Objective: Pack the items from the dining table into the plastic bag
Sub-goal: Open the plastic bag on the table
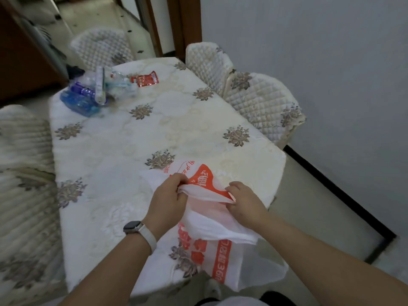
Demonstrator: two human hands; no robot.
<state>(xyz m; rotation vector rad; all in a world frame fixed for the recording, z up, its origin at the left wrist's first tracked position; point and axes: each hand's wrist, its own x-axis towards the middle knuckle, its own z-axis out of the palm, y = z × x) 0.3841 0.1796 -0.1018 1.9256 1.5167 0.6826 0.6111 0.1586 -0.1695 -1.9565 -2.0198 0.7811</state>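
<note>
Left hand (169, 195) pinches one edge of the plastic bag (212, 219), right hand (244, 200) pinches the opposite edge, right at the near end of the dining table (123, 155). Far end: a red packet (144, 78) beside a blurred blue-and-clear cluster of items (88, 93). Quilted chairs (262, 104) flank the table.

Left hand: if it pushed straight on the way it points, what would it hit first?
The plastic bag itself: the left hand pinches its rim, and the orange-printed flap lies just ahead. Beyond that, only bare tablecloth seems to follow, though depth is hard to judge.
</note>
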